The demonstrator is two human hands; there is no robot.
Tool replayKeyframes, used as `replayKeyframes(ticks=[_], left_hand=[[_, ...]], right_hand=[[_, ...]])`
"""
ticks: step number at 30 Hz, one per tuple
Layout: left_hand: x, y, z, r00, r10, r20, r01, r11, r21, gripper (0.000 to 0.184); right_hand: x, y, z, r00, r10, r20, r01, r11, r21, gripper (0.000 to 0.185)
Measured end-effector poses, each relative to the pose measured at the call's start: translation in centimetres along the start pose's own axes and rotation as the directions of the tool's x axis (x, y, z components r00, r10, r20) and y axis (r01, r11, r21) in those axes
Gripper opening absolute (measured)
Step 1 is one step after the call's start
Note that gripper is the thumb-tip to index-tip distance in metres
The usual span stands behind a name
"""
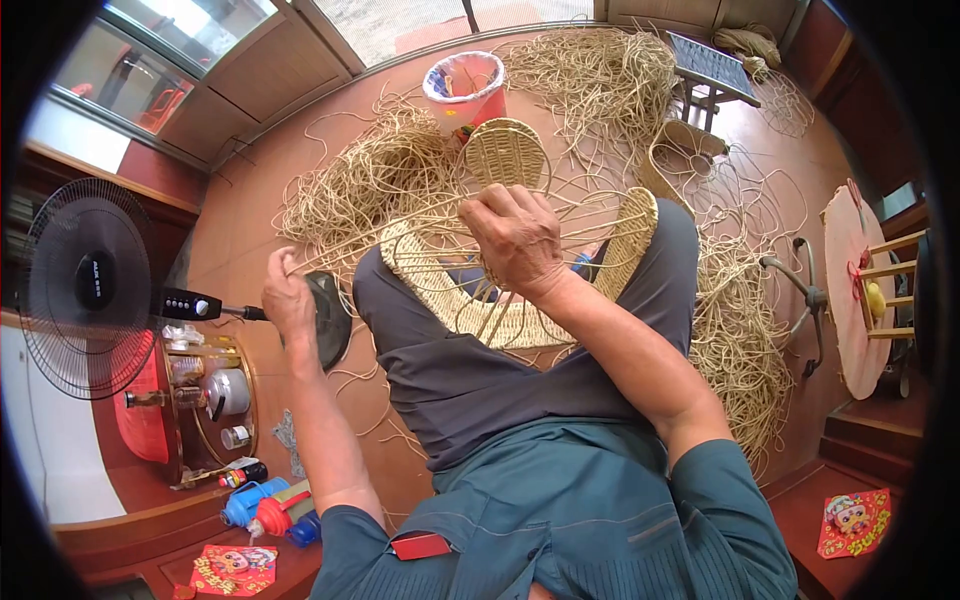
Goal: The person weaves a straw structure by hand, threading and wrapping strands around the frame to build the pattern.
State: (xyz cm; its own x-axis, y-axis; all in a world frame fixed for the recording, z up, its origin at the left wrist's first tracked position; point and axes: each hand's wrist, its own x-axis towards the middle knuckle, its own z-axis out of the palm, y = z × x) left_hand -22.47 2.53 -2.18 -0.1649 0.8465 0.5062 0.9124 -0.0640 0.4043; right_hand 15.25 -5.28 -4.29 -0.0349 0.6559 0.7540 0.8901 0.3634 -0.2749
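While the person is sitting with knees apart, a U-shaped band of pale plaited straw [490, 325] is lying across the lap, between the dark-trousered thighs [670, 290]. Its closed bend is pointing to 6 o'clock, its two ends toward 10 and 1 o'clock; the long axis is curving from knee to knee, roughly 9 to 3. A rounded, tan panel of woven straw [505, 155] is standing at 12 o'clock, just beyond the band's open side; whether the two are joined, cannot tell, as the right hand is covering the space between.

Right hand [515, 240]: closing into a fist above the band's opening, fingers curled, gripping thin, pale straw strands [415, 224] that are fanning outward. Left hand [290, 297]: hanging at 9 o'clock, outside the left knee, thumb and index finger nearly meeting, pinching the far end of strands running from the right hand.

Surroundings: loose straw heaps [735, 350] are lying at 11, 1 and 4 o'clock. A pink plastic bin with white liner [485, 107] is standing at 12 o'clock, behind the panel; a black round-caged fan [90, 285] is standing at 9.
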Motion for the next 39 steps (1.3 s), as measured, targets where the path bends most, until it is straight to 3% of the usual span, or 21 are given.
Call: replayKeyframes(ticks=[3,6,9,12,13,16,17,19,21,25,27,30,34,39], left_hand=[[1.5,-7.1,1.0,0.992,0.040,-0.123,-0.049,0.996,-0.071,0.027],[4.7,-24.0,5.1,0.960,-0.263,-0.095,0.222,0.923,-0.314,0.031],[2.4,-17.3,1.5,0.866,-0.460,0.197,0.497,0.747,-0.442,0.039],[0.4,-9.0,1.0,0.803,-0.498,0.327,0.586,0.562,-0.584,0.047],[-0.1,-5.7,0.7,0.802,-0.492,0.339,0.595,0.601,-0.534,0.051],[-2.2,3.0,-0.3,0.877,-0.260,0.403,0.456,0.713,-0.532,0.043],[-3.3,5.1,0.3,0.896,-0.147,0.420,0.404,0.664,-0.629,0.034],[-5.5,12.7,-0.7,0.846,0.017,0.534,0.394,0.655,-0.645,0.025],[-6.1,17.4,-0.5,0.735,0.100,0.671,0.469,0.640,-0.609,0.031],[-5.3,20.9,2.5,0.753,0.197,0.628,0.455,0.533,-0.713,0.049],[-4.2,21.4,4.1,0.749,0.235,0.620,0.469,0.474,-0.746,0.059],[-2.4,22.3,5.6,0.687,0.301,0.662,0.560,0.361,-0.746,0.070],[-1.4,22.5,6.5,0.617,0.349,0.705,0.590,0.388,-0.709,0.072],[-2.7,21.6,6.0,0.730,0.299,0.615,0.474,0.428,-0.769,0.067]], right_hand=[[-0.1,0.0,-0.2,0.999,0.025,-0.040,-0.023,0.999,0.041,0.009],[0.0,0.1,-0.2,0.995,0.055,-0.088,-0.050,0.997,0.055,0.006],[0.1,0.1,-0.5,0.984,0.118,-0.133,-0.109,0.991,0.073,0.006],[0.5,0.1,-0.8,0.970,0.189,-0.151,-0.178,0.981,0.079,0.006],[0.5,0.1,-0.9,0.966,0.210,-0.152,-0.201,0.977,0.074,0.007],[0.8,-0.2,-0.8,0.959,0.259,-0.118,-0.249,0.964,0.094,0.009],[0.9,-0.3,-0.8,0.954,0.278,-0.111,-0.268,0.959,0.096,0.009],[1.1,-0.5,-0.8,0.945,0.312,-0.098,-0.303,0.948,0.103,0.011],[1.0,-0.7,-0.7,0.941,0.326,-0.089,-0.315,0.942,0.115,0.012],[1.1,-1.0,-0.9,0.921,0.380,-0.091,-0.362,0.917,0.164,0.011],[0.9,-0.7,-0.6,0.935,0.333,-0.122,-0.318,0.940,0.123,0.010],[0.5,-0.4,-0.3,0.946,0.304,-0.112,-0.293,0.950,0.103,0.008],[0.3,-0.7,-0.4,0.957,0.283,-0.066,-0.275,0.956,0.104,0.008],[0.2,-0.9,-0.6,0.964,0.254,-0.077,-0.246,0.964,0.101,0.007]])
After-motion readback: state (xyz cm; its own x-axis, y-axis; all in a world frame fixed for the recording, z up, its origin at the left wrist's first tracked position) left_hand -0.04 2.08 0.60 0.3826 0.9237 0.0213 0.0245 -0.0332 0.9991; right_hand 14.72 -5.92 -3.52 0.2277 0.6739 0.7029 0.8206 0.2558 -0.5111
